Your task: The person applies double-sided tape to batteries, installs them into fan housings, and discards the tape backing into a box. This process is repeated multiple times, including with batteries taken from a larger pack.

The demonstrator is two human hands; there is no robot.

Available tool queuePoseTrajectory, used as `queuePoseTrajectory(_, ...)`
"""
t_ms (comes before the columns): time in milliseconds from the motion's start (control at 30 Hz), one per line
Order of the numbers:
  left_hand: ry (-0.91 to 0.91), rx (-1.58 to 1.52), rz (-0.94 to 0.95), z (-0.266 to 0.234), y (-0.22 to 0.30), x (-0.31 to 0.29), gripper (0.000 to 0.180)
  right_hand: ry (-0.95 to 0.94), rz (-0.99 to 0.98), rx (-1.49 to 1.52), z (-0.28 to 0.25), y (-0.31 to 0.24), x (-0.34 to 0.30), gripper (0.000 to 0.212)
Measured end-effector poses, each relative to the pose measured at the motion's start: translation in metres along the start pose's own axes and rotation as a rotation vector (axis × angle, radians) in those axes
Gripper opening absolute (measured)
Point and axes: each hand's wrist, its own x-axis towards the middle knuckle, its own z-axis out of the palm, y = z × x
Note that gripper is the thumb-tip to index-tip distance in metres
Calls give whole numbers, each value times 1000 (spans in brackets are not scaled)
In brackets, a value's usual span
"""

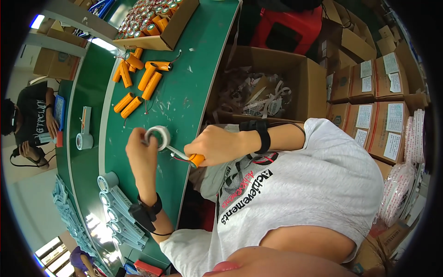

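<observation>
My left hand (140, 148) is closed on the rim of a white ring-shaped roll of tape (164, 137), held above the green table. A pale strip of tape (177, 153) runs from the roll toward my right hand (213, 146). My right hand is closed around an orange cylindrical battery (197, 160), whose end sticks out below the fingers. Thin wires show by that end. Farther up the table, several loose orange batteries (150, 87) lie in a scattered group, some with thin wires.
A cardboard tray (177, 32) of batteries stands at the far end. Light-blue round-headed housings (121, 207) lie at the lower left. A carton (295, 87) of white scraps sits right of the table, near a red stool (286, 30). Another person (34, 120) works across the table.
</observation>
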Motion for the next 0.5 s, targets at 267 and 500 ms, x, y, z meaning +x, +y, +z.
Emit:
queuePoseTrajectory(267,242,-546,-339,-4,-24,-36,8,-177,-166,267,-37,-3,1,18)
queuePoseTrajectory(500,422,84,116,10,-24,-47,5,-18,315,699,-60,-7,46,25)
